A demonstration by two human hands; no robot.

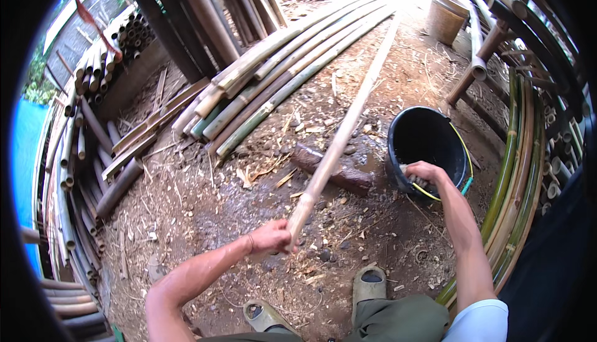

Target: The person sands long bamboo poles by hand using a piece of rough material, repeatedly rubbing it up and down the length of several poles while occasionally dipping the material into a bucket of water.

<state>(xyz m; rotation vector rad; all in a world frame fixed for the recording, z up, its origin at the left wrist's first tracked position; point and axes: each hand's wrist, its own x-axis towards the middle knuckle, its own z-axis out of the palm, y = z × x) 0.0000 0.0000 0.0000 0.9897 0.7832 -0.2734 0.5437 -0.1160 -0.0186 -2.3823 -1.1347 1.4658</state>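
Observation:
My left hand (272,237) is closed round the near end of a long, pale bamboo pole (341,140). The pole slants away to the far right and crosses over a short, wet brown log (348,180) on the ground. At the near left rim of a black bucket (394,152), my right hand (426,171) has its fingers curled inward. Something small and greyish shows at those fingers, too little of it to name. A yellow-green handle (463,146) hangs down the bucket's right side. The bucket's inside is dark, so its contents cannot be made out.
Several bamboo poles (273,90) lie bundled beyond the log. Dark upright poles (199,18) stand behind them. Stacked bamboo (74,174) lines the left, green poles (511,174) the right. A brown bucket (446,20) stands far right near a rack (476,71). Wood chips litter the damp dirt.

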